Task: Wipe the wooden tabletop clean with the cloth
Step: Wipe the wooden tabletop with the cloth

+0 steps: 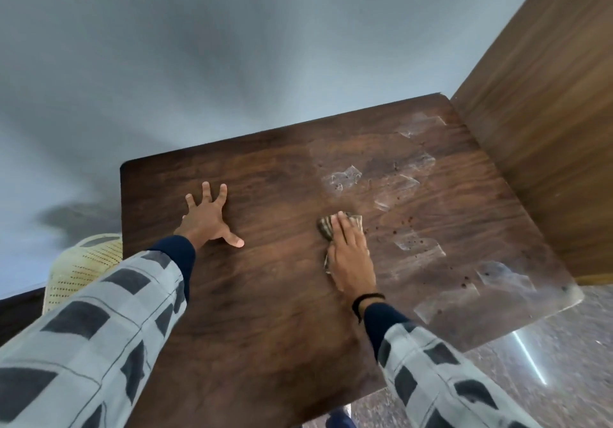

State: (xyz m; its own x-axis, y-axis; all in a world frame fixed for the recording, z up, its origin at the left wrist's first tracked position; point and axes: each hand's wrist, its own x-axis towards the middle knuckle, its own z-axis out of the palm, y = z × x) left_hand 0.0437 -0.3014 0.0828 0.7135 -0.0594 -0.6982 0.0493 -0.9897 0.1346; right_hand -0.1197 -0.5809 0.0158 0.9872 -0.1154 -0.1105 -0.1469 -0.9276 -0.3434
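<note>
nearest: two checked sleeves (99,328) coming in from the near edge, dark cuffs at both wrists, a black band on the right wrist.

left hand (207,220) flat on the desk (258,311), fingers (206,190) spread wide, thumb out to the right, holding nothing. looks like a brace, on wood that reads dark and free of marks.

right hand (350,256) palm down on the cloth (326,227), a striped, bunched rag. fingers close together and laid flat over it, pressing rather than gripping; cloth pokes out past the fingertips on the far side and along the left edge of the hand. cloth sits about mid-desk, touching the wood, well apart from the left hand.

key relation: the dirty ground lies right and far of the cloth. dark specks (403,223) just beside the right hand on its right; pale filmy patches (343,178) just beyond the fingertips, more running out to the far right corner and down the right edge. right hand plainly the nearer one. hand's long axis points far and slightly left, so the next stroke probably needs a sweep rightward and outward.

judgement: left half done or nearly so, right half not yet.

far: grey wall, wooden panel (547,129) standing against the desk's right side. perforated pale basket (83,268) at near left, below desk level.
</note>
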